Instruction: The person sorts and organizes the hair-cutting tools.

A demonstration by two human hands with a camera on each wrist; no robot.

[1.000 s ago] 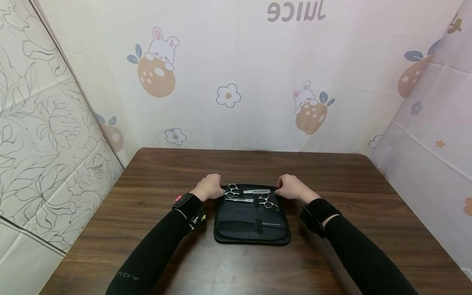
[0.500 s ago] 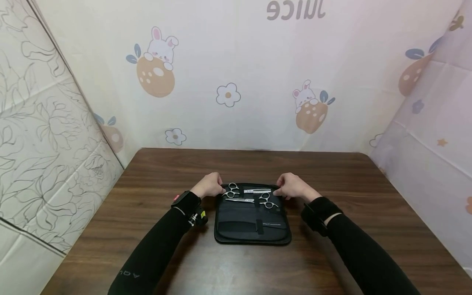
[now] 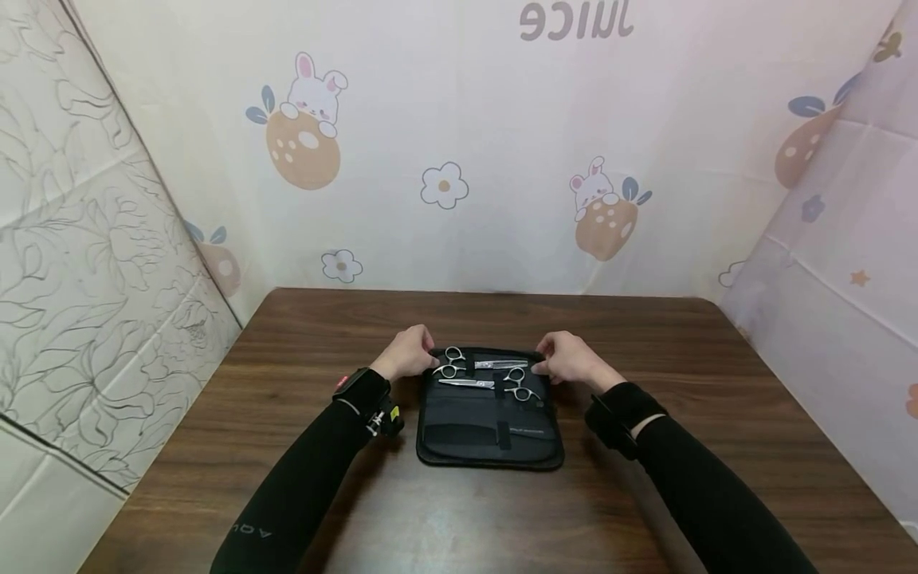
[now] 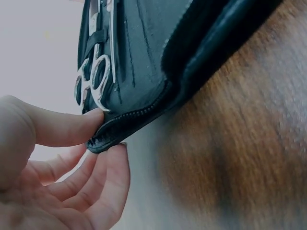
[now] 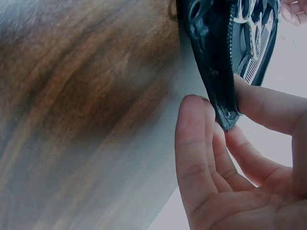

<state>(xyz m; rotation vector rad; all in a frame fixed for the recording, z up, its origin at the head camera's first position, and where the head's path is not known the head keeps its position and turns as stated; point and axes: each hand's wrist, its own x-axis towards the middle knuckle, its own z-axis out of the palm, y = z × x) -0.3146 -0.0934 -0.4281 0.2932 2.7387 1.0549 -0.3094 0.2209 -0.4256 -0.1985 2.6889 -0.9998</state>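
Observation:
A black zip case point(image 3: 459, 414) lies unfolded on the table, its far edge tipped up a little. My left hand point(image 3: 411, 352) pinches the far left corner; in the left wrist view the thumb point(image 4: 67, 128) presses on top with fingers beneath. At the far right corner my right hand point(image 3: 570, 359) pinches the zipped edge point(image 5: 229, 115) between thumb and fingers. Strapped inside are two pairs of silver scissors: thinning scissors point(image 3: 500, 364) with handles to the left, and a second pair point(image 3: 466, 383) with handles to the right.
The case is on a brown wood-grain table point(image 3: 344, 494). A pale printed curtain point(image 3: 445, 239) hangs behind the table's far edge, with a flower-patterned panel point(image 3: 93, 239) along the left. Both forearms wear black sleeves and wrist-mounted gear.
Both hands have risen slightly and moved a little away from me, taking the case's far edge with them. The near edge has slid slightly farther off.

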